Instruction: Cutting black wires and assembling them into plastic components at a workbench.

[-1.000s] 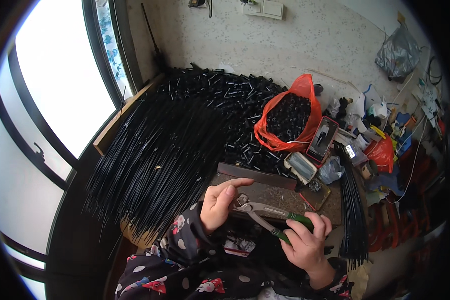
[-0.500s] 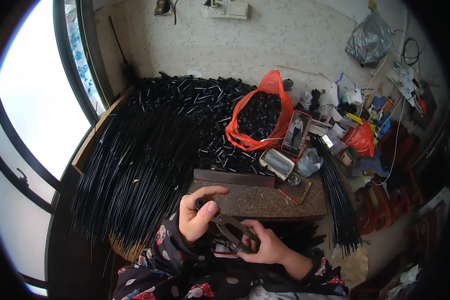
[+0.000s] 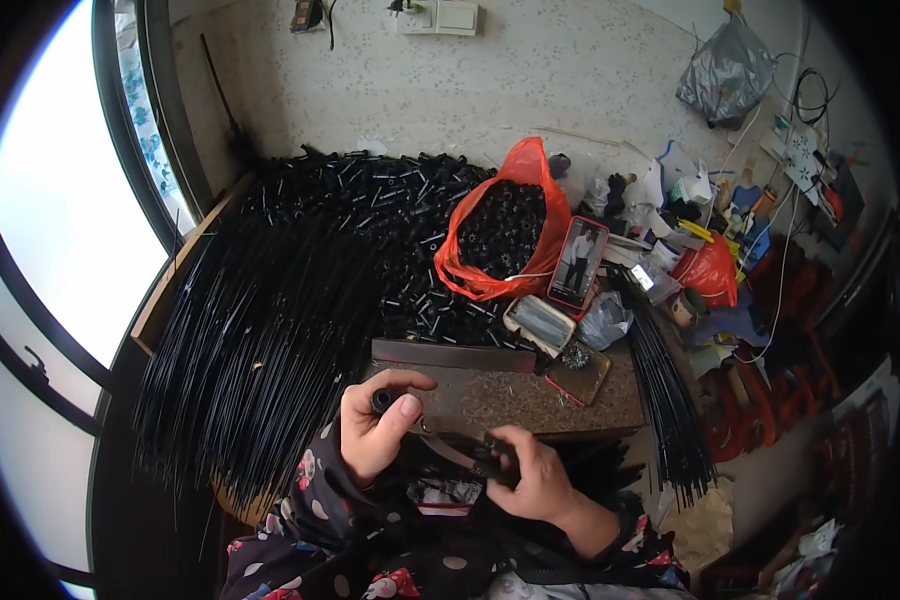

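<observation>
My left hand (image 3: 372,440) is closed around a small black tubular piece (image 3: 382,400), whose round hollow end shows between thumb and forefinger. In my right hand (image 3: 545,485) are dark-handled pliers (image 3: 450,453), with the fingers wrapped round the handles. The plier head points toward the left hand, close to the black piece. My left fingers partly hide the jaws, so I cannot tell whether they touch it. Beyond the hands, a heap of similar black pieces (image 3: 400,205) covers the back of the table, and long thin black rods (image 3: 255,350) lie in a thick bundle at the left.
A red plastic bag (image 3: 453,270) full of black parts stands on the heap. Beside it are a propped phone (image 3: 577,262), an open case (image 3: 539,325) and a clear bag (image 3: 605,320). More black rods (image 3: 665,400) hang over the table's right edge. A dark strip (image 3: 450,355) borders the heap.
The plier handles have come closer together in my right hand. The whole view has shifted slightly. My left hand keeps its grip on the black piece.
</observation>
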`<action>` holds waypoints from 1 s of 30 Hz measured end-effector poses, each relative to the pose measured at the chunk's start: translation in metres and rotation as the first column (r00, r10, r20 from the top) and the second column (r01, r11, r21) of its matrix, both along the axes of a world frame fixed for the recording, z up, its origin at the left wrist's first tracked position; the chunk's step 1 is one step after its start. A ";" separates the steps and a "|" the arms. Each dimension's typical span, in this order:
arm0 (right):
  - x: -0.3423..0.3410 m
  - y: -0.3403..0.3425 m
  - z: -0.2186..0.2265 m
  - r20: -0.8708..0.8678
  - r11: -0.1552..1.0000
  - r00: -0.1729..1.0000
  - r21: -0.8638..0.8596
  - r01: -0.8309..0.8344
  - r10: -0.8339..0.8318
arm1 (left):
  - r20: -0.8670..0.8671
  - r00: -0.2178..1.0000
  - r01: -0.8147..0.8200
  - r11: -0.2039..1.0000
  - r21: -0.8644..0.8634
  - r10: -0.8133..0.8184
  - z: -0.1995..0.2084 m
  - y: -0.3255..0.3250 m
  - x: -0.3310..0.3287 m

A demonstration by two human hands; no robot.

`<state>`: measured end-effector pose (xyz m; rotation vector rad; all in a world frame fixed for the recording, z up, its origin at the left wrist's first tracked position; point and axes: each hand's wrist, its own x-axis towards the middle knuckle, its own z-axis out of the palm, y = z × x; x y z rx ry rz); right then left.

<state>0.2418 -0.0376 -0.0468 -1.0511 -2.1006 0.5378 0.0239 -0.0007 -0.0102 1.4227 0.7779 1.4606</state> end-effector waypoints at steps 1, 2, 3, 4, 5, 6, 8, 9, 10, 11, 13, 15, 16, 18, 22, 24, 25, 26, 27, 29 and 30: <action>0.003 0.011 0.004 0.020 0.929 0.996 0.363 0.077 -0.091 | -0.008 1.000 0.024 0.996 0.081 -0.024 -0.003 0.001 -0.004; 0.008 0.006 0.017 0.069 0.948 0.996 0.318 0.027 -0.052 | 0.023 0.998 0.056 0.998 0.025 -0.056 0.000 -0.003 -0.006; 0.010 0.003 0.028 0.116 0.963 0.993 0.267 -0.032 0.001 | 0.008 0.996 0.092 0.996 0.015 -0.092 0.000 -0.001 -0.010; 0.004 -0.005 0.025 -0.051 0.987 0.986 0.042 -0.156 0.158 | -0.007 0.992 0.123 0.992 0.004 -0.123 0.000 0.001 -0.014; 0.008 -0.016 0.024 -0.350 0.600 0.929 -0.720 -0.350 0.122 | 0.033 0.986 0.163 0.987 -0.006 -0.163 -0.007 0.008 -0.011; 0.017 -0.018 0.012 -0.578 0.274 0.815 -0.779 -0.564 0.035 | 0.029 0.976 0.217 0.976 0.019 -0.217 -0.001 0.010 -0.004; 0.017 -0.018 -0.013 -0.758 -0.102 0.641 -0.632 -0.768 -0.120 | -0.144 0.965 0.236 0.966 0.102 -0.220 0.008 0.009 0.003; 0.012 -0.017 -0.014 -0.756 -0.125 0.646 -0.634 -0.763 -0.109 | -0.157 0.973 0.190 0.975 0.113 -0.172 0.007 0.009 0.005; 0.004 -0.015 -0.007 -0.610 0.144 0.791 -0.780 -0.610 0.045 | -0.169 0.977 0.155 0.980 0.122 -0.133 0.006 0.009 0.006; -0.002 -0.013 -0.001 -0.404 0.427 0.904 -0.799 -0.424 0.141 | -0.179 0.977 0.135 0.983 0.123 -0.112 0.006 0.006 0.003; -0.004 -0.005 -0.002 -0.084 0.971 0.994 -0.224 -0.088 0.071 | -0.172 0.981 0.117 0.985 0.130 -0.094 0.005 0.004 -0.004; 0.002 0.007 0.000 0.052 0.913 0.987 0.389 0.121 -0.152 | -0.132 0.987 0.115 0.981 0.155 -0.095 0.000 0.006 -0.006; 0.003 0.003 0.005 0.100 0.923 0.985 0.372 0.096 -0.143 | -0.132 0.987 0.116 0.981 0.158 -0.095 -0.002 0.006 -0.006; -0.006 -0.012 0.010 0.110 0.997 0.994 0.072 0.003 -0.011 | 0.040 0.985 0.167 0.982 0.089 -0.171 -0.008 0.010 -0.004; 0.001 -0.022 -0.015 -0.425 0.533 0.884 -0.710 -0.460 0.195 | -0.130 0.987 0.116 0.977 0.181 -0.093 0.005 0.005 0.005; 0.002 -0.016 -0.007 -0.611 0.447 0.757 -0.625 -0.640 0.231 | -0.168 0.985 0.046 0.996 0.079 -0.033 0.007 -0.004 0.005; 0.007 -0.013 0.004 -0.633 0.334 0.757 -0.686 -0.646 0.164 | -0.161 0.986 0.060 0.996 0.072 -0.048 0.005 -0.003 0.007; 0.012 -0.010 0.012 -0.653 0.205 0.750 -0.724 -0.659 0.106 | -0.158 0.986 0.052 0.998 0.039 -0.045 0.007 -0.004 0.007; 0.015 -0.007 0.008 -0.628 0.185 0.766 -0.744 -0.643 0.136 | -0.155 0.987 0.044 0.999 0.005 -0.043 0.006 -0.005 0.006; 0.014 -0.012 -0.005 -0.614 0.213 0.785 -0.759 -0.616 0.081 | -0.157 0.987 0.027 1.000 0.016 -0.024 -0.002 -0.001 0.008; 0.011 -0.017 -0.010 -0.600 0.238 0.799 -0.772 -0.589 0.030 | -0.162 0.987 0.007 1.000 0.029 -0.002 -0.007 0.002 0.009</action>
